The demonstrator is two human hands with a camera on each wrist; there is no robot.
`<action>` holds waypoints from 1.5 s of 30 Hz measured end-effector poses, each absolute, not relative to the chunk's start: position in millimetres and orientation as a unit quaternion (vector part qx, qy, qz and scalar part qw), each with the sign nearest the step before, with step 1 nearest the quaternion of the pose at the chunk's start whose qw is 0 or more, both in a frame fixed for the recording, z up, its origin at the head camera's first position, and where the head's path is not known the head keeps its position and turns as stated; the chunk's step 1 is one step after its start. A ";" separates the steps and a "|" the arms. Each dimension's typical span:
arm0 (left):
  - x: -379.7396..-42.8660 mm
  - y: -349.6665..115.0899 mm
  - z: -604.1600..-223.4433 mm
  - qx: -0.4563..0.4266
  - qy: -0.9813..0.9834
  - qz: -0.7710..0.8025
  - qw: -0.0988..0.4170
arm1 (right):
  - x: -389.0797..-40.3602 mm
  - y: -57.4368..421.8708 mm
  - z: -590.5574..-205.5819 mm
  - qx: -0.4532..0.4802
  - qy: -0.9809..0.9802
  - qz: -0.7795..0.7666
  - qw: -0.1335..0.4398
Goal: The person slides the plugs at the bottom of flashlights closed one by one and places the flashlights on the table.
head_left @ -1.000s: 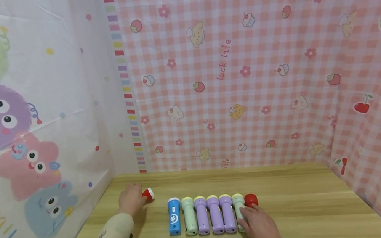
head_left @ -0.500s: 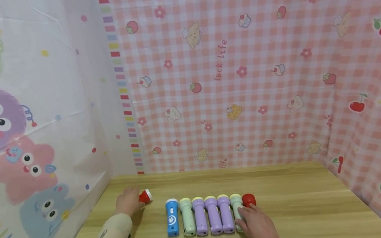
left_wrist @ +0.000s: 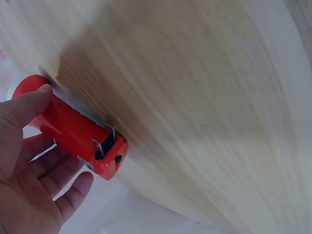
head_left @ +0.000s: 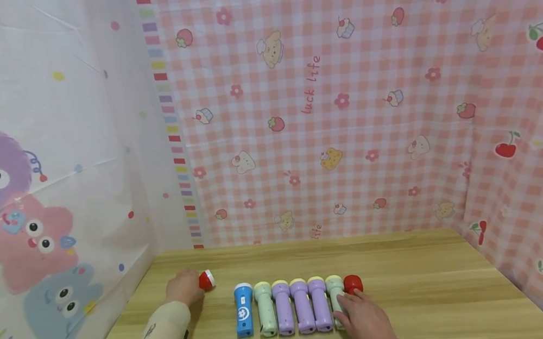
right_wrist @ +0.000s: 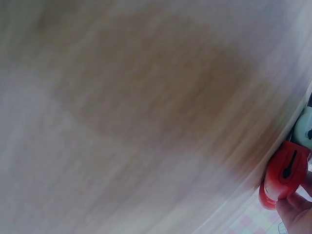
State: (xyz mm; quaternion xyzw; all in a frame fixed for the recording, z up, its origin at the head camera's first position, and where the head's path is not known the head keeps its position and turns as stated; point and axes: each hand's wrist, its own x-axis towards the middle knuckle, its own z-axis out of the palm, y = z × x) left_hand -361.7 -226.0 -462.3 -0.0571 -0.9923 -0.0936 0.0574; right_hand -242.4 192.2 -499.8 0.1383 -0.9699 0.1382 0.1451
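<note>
My left hand [head_left: 183, 288] pinches a red flashlight [left_wrist: 73, 126] with a white rim, left of the row on the table. In the left wrist view its thumb presses near the flashlight's head, fingers at the far side; the wire-like clip end points away from the hand. At the row's right end my right hand [head_left: 368, 321] rests over another red flashlight [right_wrist: 285, 170], hiding most of its body in the head view. Its thumb and a finger lie over the neighbouring green flashlight [head_left: 334, 286]. Fingertips touch the red one's side in the right wrist view.
The row also holds a blue flashlight [head_left: 243, 308] at the left, a green flashlight [head_left: 266, 309], and three purple flashlights [head_left: 302, 305], heads pointing away from me. Under them is a wood-grain table [head_left: 435, 290], bordered by a white printed sheet [head_left: 108, 207] and pink checked cloth [head_left: 370, 127].
The head view has turned slightly, so everything sits a little further left. My left hand still holds its red flashlight, with slightly more of its red head showing. The right hand stays put.
</note>
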 end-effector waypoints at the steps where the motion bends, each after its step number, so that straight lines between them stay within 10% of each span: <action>1: -361.5 -226.8 -462.0 -0.055 -0.993 -0.094 0.055 | -242.7 191.9 -499.7 0.137 -0.970 0.140 0.143; 45: -361.3 -218.2 -458.2 -0.054 -0.993 -0.078 0.065 | -245.0 190.8 -500.1 0.116 -0.979 0.132 0.108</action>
